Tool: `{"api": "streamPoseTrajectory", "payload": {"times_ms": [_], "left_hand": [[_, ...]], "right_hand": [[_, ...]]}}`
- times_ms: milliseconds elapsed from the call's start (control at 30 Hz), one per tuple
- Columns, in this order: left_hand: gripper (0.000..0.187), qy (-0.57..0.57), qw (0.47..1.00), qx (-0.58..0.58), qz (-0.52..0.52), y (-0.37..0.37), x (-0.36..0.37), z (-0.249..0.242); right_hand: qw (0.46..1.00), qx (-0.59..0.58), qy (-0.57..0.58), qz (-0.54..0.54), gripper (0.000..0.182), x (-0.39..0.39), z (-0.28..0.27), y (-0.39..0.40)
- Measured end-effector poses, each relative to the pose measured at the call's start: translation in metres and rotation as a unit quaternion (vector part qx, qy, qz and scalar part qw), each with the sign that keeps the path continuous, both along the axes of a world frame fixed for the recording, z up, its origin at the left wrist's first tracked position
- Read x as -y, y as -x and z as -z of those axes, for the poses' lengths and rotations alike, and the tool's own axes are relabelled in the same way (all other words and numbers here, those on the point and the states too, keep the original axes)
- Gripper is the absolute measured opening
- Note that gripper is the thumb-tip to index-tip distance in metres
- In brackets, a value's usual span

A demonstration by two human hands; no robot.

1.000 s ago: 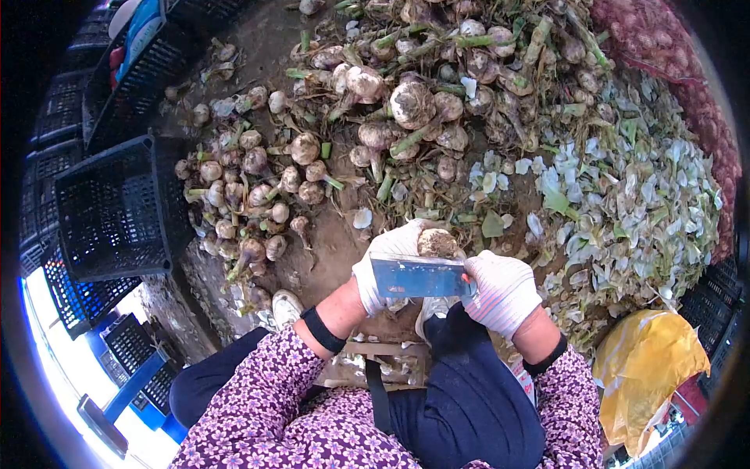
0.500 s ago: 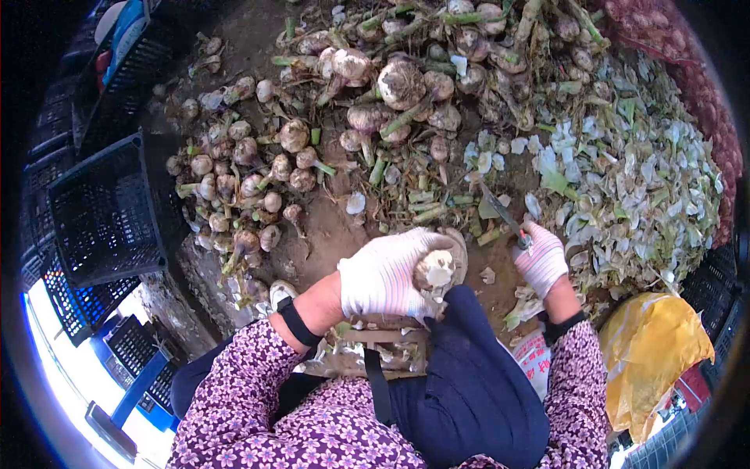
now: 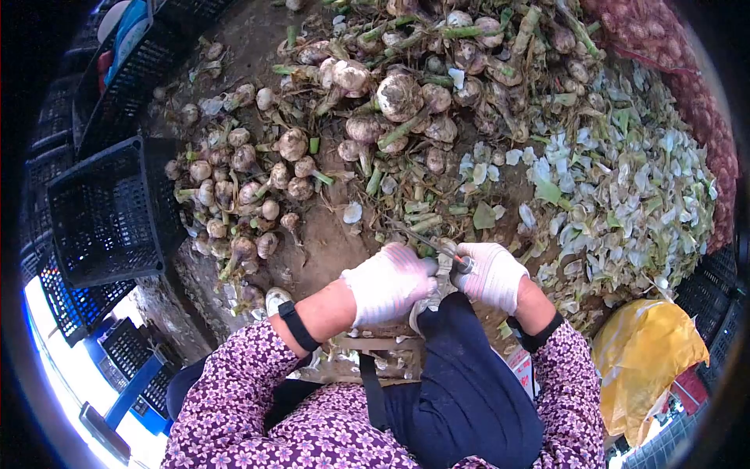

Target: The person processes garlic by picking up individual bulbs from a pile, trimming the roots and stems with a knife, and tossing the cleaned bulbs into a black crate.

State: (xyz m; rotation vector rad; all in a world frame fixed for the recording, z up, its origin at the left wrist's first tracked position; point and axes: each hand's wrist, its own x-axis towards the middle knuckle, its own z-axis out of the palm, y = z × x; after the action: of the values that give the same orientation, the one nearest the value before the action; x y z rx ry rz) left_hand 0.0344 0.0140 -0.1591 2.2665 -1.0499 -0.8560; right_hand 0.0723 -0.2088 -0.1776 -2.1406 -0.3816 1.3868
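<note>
My left hand (image 3: 393,286), in a white knit glove, is closed around a garlic bulb that its fingers now hide; a green stub (image 3: 426,252) shows by the fingertips. Close beside it, my gloved right hand (image 3: 494,275) grips a knife (image 3: 441,248) with a thin blade and a reddish part near the grip. The blade slants up and left over the far side of my left hand. Beyond both hands lie cut green stems (image 3: 426,223) and loose garlic bulbs (image 3: 293,144) on the dirt floor.
A heap of untrimmed garlic (image 3: 469,59) spreads at the top. Peeled skins (image 3: 633,187) pile up at right, near red mesh sacks (image 3: 715,141) and a yellow plastic bag (image 3: 648,359). Black crates (image 3: 105,207) stand at left.
My right hand has moved left with the knife, right up to my left hand. My left hand has turned, so the garlic bulb's pale face no longer shows.
</note>
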Motion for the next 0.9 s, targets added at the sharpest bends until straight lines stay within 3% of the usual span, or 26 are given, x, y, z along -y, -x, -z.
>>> {"api": "streamPoseTrajectory", "payload": {"times_ms": [33, 67, 100, 133, 167, 200, 233, 267, 300, 333, 400, 467, 533, 600, 733, 800, 833, 867, 900], "left_hand": [[0.017, 0.009, 1.000, 0.020, -0.018, 0.002, -0.006, 0.001], [0.019, 0.081, 0.986, 0.076, -0.121, -0.007, -0.017, -0.005], [0.022, 0.086, 0.964, 0.193, -0.164, -0.018, -0.041, -0.016], [0.033, 0.032, 0.942, 0.222, -0.249, -0.023, -0.067, -0.021], [0.039, -0.008, 0.904, 0.277, -0.325, -0.032, -0.085, -0.040], [0.043, -0.055, 0.854, 0.364, -0.367, -0.031, -0.118, -0.026], [0.048, -0.113, 0.840, 0.282, -0.449, -0.018, -0.138, -0.031], [0.049, -0.164, 0.832, 0.274, -0.454, -0.016, -0.151, -0.040], [0.048, -0.125, 0.843, 0.287, -0.437, -0.016, -0.154, -0.039], [0.047, -0.091, 0.852, 0.300, -0.419, -0.014, -0.156, -0.040], [0.040, -0.005, 0.907, 0.222, -0.357, -0.022, -0.135, -0.051], [0.034, 0.031, 0.934, 0.176, -0.310, -0.027, -0.106, -0.049], [0.032, 0.055, 0.962, 0.083, -0.254, -0.028, -0.075, -0.049], [0.027, 0.013, 0.976, 0.079, -0.205, -0.020, -0.063, -0.039], [0.027, 0.042, 0.982, 0.100, -0.153, -0.011, -0.061, -0.028], [0.025, 0.063, 0.987, 0.086, -0.121, -0.009, -0.073, -0.030], [0.028, -0.013, 0.982, 0.057, -0.178, -0.011, -0.078, -0.036], [0.028, 0.009, 0.954, 0.241, -0.179, -0.022, -0.092, -0.037], [0.031, 0.027, 0.924, 0.251, -0.286, -0.019, -0.119, -0.031]], "right_hand": [[0.997, -0.006, 0.048, -0.057, 0.027, 0.005, 0.012, -0.003], [0.989, -0.015, 0.097, -0.112, 0.028, 0.012, 0.025, -0.004], [0.983, 0.033, 0.106, -0.143, 0.023, 0.020, 0.033, 0.000], [0.983, 0.040, 0.106, -0.146, 0.023, 0.027, 0.058, -0.002], [0.996, 0.084, 0.029, 0.009, 0.020, 0.035, 0.086, 0.001], [0.977, 0.126, -0.052, 0.167, 0.017, 0.036, 0.101, 0.000], [0.960, 0.179, -0.086, 0.197, 0.014, 0.020, 0.072, -0.012], [0.937, 0.235, -0.124, 0.227, 0.012, 0.000, 0.047, -0.035], [0.934, 0.242, -0.213, 0.153, 0.014, 0.007, 0.095, -0.046], [0.943, 0.152, -0.153, 0.252, 0.013, -0.030, 0.016, -0.060], [0.945, 0.110, -0.215, 0.221, 0.010, -0.051, 0.012, -0.056], [0.929, 0.193, -0.270, 0.165, 0.009, -0.069, -0.013, -0.045], [0.950, 0.240, -0.195, 0.039, 0.014, -0.075, -0.029, -0.035], [0.957, 0.231, -0.168, 0.044, 0.015, -0.074, -0.035, -0.032], [0.972, 0.213, -0.104, 0.002, 0.015, -0.065, -0.031, -0.029], [0.983, 0.139, -0.117, -0.017, 0.014, -0.058, -0.018, -0.021], [0.985, 0.146, -0.075, -0.051, 0.016, -0.053, -0.006, -0.022], [0.991, 0.126, -0.015, -0.042, 0.018, -0.047, 0.022, -0.025], [0.990, 0.142, 0.017, -0.020, 0.019, -0.040, 0.030, -0.025]]}}
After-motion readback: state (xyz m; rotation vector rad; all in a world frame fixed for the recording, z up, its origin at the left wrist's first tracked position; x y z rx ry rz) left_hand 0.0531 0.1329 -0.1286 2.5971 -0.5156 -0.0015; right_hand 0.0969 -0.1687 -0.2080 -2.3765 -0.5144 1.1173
